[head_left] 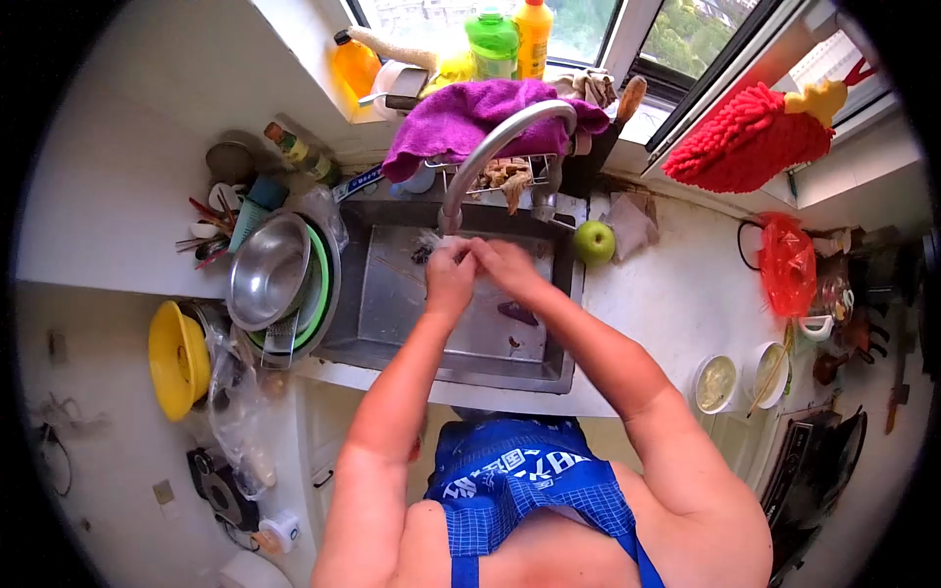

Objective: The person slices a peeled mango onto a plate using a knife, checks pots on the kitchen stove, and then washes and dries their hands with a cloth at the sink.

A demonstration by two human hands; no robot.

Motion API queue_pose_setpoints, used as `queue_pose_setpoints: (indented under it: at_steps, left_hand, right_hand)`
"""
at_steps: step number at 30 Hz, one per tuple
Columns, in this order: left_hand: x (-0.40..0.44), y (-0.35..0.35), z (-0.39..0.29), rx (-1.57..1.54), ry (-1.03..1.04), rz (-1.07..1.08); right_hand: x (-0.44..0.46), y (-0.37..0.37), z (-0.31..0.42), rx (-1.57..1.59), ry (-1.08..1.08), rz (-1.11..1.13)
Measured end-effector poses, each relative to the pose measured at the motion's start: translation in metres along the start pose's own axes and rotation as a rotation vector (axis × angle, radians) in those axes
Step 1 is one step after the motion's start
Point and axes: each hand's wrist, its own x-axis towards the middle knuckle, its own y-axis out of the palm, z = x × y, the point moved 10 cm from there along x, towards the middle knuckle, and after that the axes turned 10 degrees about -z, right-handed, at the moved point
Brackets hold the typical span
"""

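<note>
My left hand (451, 282) and my right hand (506, 269) meet just below the spout of the curved metal faucet (477, 155), over the steel sink (377, 294). Fingers on both are drawn together and touch the other hand. Whatever lies between them is too small or too covered to name. Water splashes near the fingertips. Beside my left hand there is a small dark clump (421, 254). On the sink floor lie a dark purple piece (518, 313) and a small brownish scrap (515, 344).
Stacked metal bowls (270, 272) crowd the sink's left side. A green apple (594, 243) sits at its right rim. Behind the faucet hangs a purple cloth (470, 122). Farther right stand two white bowls, one (716, 383) holding pale food, and a red plastic bag (787, 265).
</note>
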Motion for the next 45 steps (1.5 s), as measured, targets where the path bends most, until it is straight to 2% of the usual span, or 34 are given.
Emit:
queue_pose_setpoints:
  at_steps: [2,3,4,6,7,9,13,17,20,21,22,24,26,27,29,30,32,34,35,37,40,42,43,44,45]
  left_hand:
    - [-0.027,0.041,0.049,-0.515,-0.883,0.265]
    - [-0.033,0.044,0.056,-0.689,-1.028,0.168]
    - [-0.034,0.043,0.06,-0.69,-1.024,0.16]
    - [-0.034,0.04,0.07,-0.764,-1.052,0.075]
    - [-0.033,0.035,0.064,-0.763,-1.048,0.071]
    - [-0.036,0.031,0.06,-0.607,-1.101,0.165]
    - [-0.038,0.019,0.065,-0.495,-1.071,0.239]
    - [0.028,-0.025,0.078,-0.193,-0.566,-0.041]
    - [0.09,-0.066,0.031,0.019,-0.225,-0.272]
    - [0.106,-0.076,0.016,0.11,-0.02,-0.415]
    - [0.12,-0.074,0.023,0.108,-0.011,-0.423]
    - [0.143,-0.051,0.052,0.009,-0.247,-0.139]
    - [0.152,-0.061,0.046,0.085,-0.294,-0.134]
    - [0.158,-0.07,0.031,0.003,-0.259,-0.171]
    - [0.168,-0.093,-0.003,-0.125,-0.177,-0.248]
    - [0.173,-0.104,-0.016,-0.239,-0.174,-0.266]
    - [0.176,-0.132,-0.055,-0.38,-0.171,-0.298]
    - [0.176,-0.171,-0.103,-0.239,-0.064,-0.366]
    - [0.176,-0.185,-0.122,-0.286,0.016,-0.39]
    - [0.175,-0.211,-0.149,-0.237,0.042,-0.403]
    - [0.154,-0.244,-0.193,-0.118,0.089,-0.434]
    - [0.143,-0.242,-0.198,-0.126,0.066,-0.248]
    - [0.131,-0.241,-0.202,-0.096,0.052,-0.205]
    - [0.123,-0.24,-0.197,0.032,0.146,-0.206]
    - [0.111,-0.236,-0.195,0.056,0.081,-0.158]
  right_hand:
    - [-0.021,-0.074,0.073,-0.651,-0.453,-0.413]
    - [-0.02,-0.092,0.081,-0.843,-0.563,-0.465]
    - [-0.016,-0.108,0.086,-1.034,-0.672,-0.518]
    - [0.006,-0.128,0.049,-1.242,-0.704,-0.453]
    - [0.005,-0.137,0.051,-1.239,-0.709,-0.455]
    - [0.017,-0.134,0.043,-1.309,-0.716,-0.237]
    - [0.036,-0.146,0.053,-1.372,-0.689,-0.315]
    - [0.039,-0.145,0.056,-1.338,-0.675,-0.385]
    - [0.038,-0.144,0.048,-1.349,-0.666,-0.381]
    - [0.042,-0.146,0.043,-1.393,-0.64,-0.365]
    - [0.043,-0.146,0.041,-1.437,-0.614,-0.346]
    - [0.037,-0.149,0.055,-1.45,-0.609,-0.378]
    - [0.033,-0.157,0.061,-1.346,-0.545,-0.438]
    - [0.022,-0.155,0.068,-1.343,-0.547,-0.445]
    - [-0.014,-0.147,0.103,-0.908,-0.658,-0.408]
    - [-0.025,-0.141,0.112,-0.9,-0.659,-0.409]
    - [-0.047,-0.11,0.129,-0.374,-0.649,-0.094]
    - [-0.084,-0.087,0.185,-0.172,-0.723,-0.007]
    - [-0.097,-0.078,0.207,-0.16,-0.728,-0.006]
    - [-0.125,-0.071,0.258,0.038,-0.871,-0.04]
    - [-0.146,-0.056,0.297,0.171,-0.904,-0.054]
    - [-0.155,-0.042,0.31,0.228,-0.888,-0.041]
    - [-0.156,-0.029,0.312,0.21,-0.837,0.011]
    - [-0.157,-0.016,0.313,0.19,-0.786,0.062]
    - [-0.16,0.002,0.31,0.192,-0.74,0.14]
